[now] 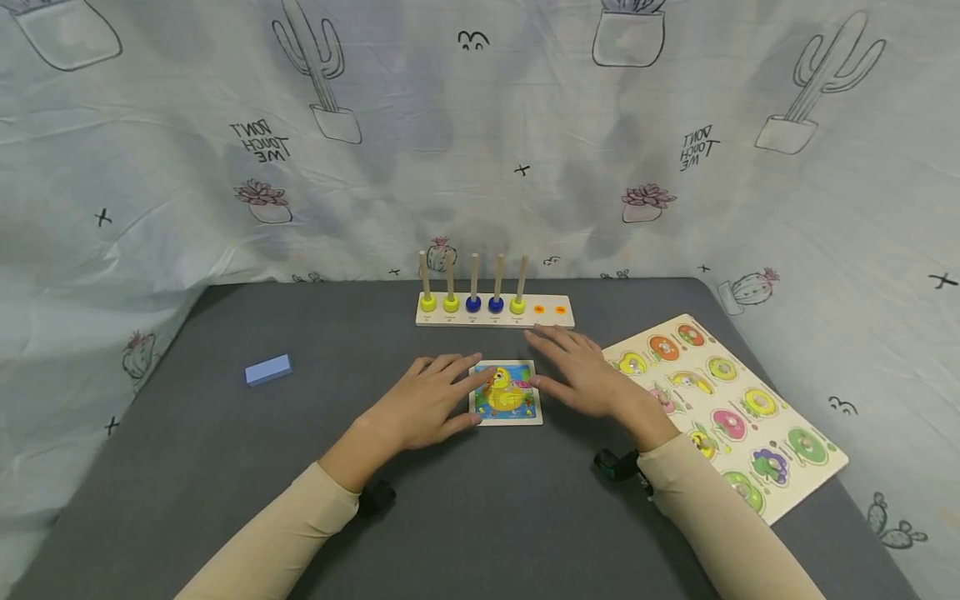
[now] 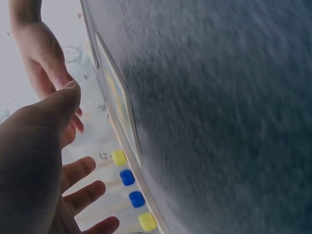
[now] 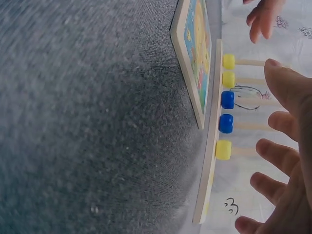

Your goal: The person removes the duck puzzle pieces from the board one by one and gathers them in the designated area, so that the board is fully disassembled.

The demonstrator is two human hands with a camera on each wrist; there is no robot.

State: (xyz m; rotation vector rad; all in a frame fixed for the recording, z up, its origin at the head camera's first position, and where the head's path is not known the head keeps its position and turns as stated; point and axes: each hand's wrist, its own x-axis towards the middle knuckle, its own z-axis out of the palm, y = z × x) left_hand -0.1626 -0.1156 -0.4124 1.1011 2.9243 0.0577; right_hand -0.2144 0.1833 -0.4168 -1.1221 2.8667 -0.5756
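Observation:
A small square duck puzzle (image 1: 513,402) with a pale wooden frame lies flat on the dark table, midway between the two hands. My left hand (image 1: 429,400) hovers at its left side with fingers spread, and its index finger overlaps the picture in the head view. Over on the right, my right hand (image 1: 577,372) is held above the table with its fingers apart, the thumb near the puzzle's right edge. In the right wrist view the puzzle (image 3: 197,53) stays apart from the fingers (image 3: 278,153). Neither hand holds anything.
Behind the puzzle stands a wooden peg board (image 1: 493,321) with yellow and blue beads on its pegs. A large fruit puzzle board (image 1: 780,433) lies at the right, partly under the right forearm. A blue block (image 1: 268,370) rests at the left. A printed curtain hangs behind the table.

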